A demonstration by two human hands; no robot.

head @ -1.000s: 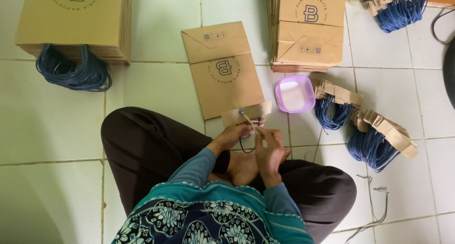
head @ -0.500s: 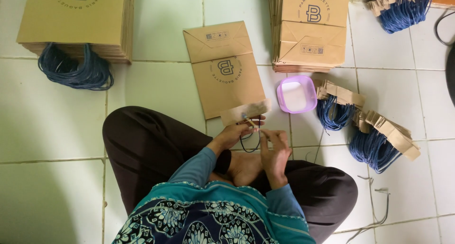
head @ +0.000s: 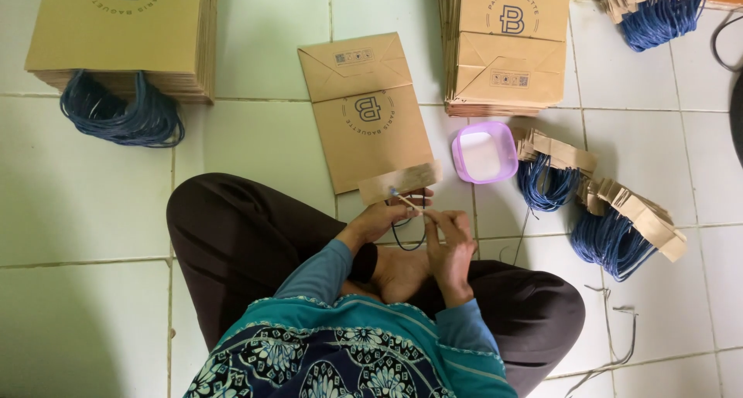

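Note:
My left hand (head: 381,220) holds a brown cardboard strip (head: 398,181) from below, with a dark cord loop (head: 408,226) hanging under it. My right hand (head: 449,243) pinches a thin wooden stick (head: 407,201) whose tip touches the strip's lower edge. Both hands hover over my crossed legs. A flat brown paper bag (head: 364,108) lies on the tiles just beyond the strip. A small purple tub (head: 484,152) with something white in it sits to the right of the bag.
Stacks of flat brown bags stand at the far left (head: 124,34) and far right (head: 507,46). Blue cord bundles lie at the left (head: 120,118). Cardboard strips with blue cords (head: 619,232) are heaped at the right and top right (head: 658,11). The floor is white tile.
My right hand has drawn back a little from my left hand, and the stick now points up at the strip. The strip stays held over the bag's near edge.

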